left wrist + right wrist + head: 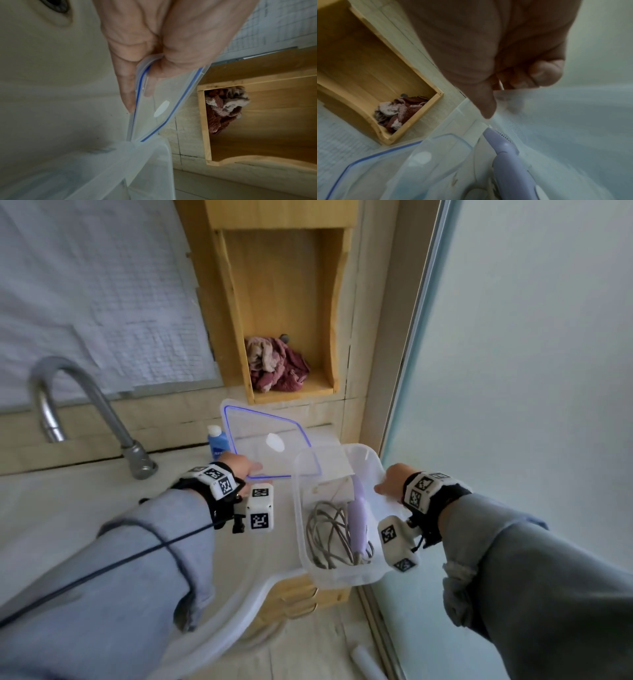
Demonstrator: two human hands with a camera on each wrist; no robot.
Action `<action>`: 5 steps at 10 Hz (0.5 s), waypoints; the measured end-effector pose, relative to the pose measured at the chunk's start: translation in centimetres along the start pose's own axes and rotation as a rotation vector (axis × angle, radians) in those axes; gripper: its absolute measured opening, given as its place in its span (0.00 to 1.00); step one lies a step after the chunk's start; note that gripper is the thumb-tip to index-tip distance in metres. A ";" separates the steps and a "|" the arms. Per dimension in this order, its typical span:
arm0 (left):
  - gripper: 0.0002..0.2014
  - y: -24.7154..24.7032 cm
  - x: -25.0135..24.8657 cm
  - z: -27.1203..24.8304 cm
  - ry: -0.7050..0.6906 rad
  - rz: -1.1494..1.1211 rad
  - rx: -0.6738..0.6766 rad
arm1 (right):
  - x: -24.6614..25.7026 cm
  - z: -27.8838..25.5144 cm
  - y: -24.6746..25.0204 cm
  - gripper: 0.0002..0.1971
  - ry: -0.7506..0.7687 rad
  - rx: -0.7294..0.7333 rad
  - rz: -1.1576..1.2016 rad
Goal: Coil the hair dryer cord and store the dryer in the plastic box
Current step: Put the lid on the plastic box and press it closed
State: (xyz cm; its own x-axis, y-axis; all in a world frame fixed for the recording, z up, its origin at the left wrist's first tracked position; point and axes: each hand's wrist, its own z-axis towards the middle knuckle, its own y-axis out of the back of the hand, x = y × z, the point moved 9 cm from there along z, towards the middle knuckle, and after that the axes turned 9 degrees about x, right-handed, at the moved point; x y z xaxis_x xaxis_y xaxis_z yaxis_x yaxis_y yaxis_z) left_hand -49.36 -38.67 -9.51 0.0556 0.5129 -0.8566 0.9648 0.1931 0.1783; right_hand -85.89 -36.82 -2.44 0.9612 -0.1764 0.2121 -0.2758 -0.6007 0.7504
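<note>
- The hair dryer (358,518) lies already inside the plastic box (337,577), with its grey cord (323,534) coiled beside it; the box stands at the front right corner of the counter (102,508), partly over the edge.
- So the storing looks done, and the step in hand seems to be closing the box.
- The left hand (239,465) pinches a corner of the clear lid (267,440) between thumb and fingers; the right hand (392,482) grips the box's right rim with curled fingers.
- The next move calls for bringing the lid flat over the opening, lining up its blue seal with the rim, then pressing down.
- The left wrist view shows the pinch and that the lid's far end meets the box; the head view does not show this.
- Only the head view shows the coil.
</note>
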 end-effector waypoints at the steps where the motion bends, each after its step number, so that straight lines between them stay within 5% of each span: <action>1: 0.40 0.5 0.3 -3.4 -0.005 -0.058 -0.033 | -0.3 -1.1 -1.0 0.12 0.044 0.067 -0.028; 2: 0.17 -2.0 -2.7 -12.2 -0.037 -0.153 -0.041 | -0.5 -1.7 -1.4 0.11 0.108 0.077 -0.028; 3: 0.15 -2.9 -3.2 -14.0 -0.084 -0.167 -0.044 | -0.4 -1.0 -2.1 0.18 0.109 0.083 0.151; 5: 0.09 -0.9 -4.9 -15.8 -0.252 0.162 -0.225 | 2.0 -0.1 -1.3 0.21 0.190 0.033 0.223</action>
State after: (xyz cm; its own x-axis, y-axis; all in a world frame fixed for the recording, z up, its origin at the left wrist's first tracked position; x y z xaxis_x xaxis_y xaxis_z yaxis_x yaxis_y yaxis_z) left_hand -54.60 -28.14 2.16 0.2909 0.3356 -0.8959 0.8595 0.3198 0.3989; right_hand -83.57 -36.33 -2.98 0.8598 -0.1591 0.4851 -0.4769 -0.5893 0.6521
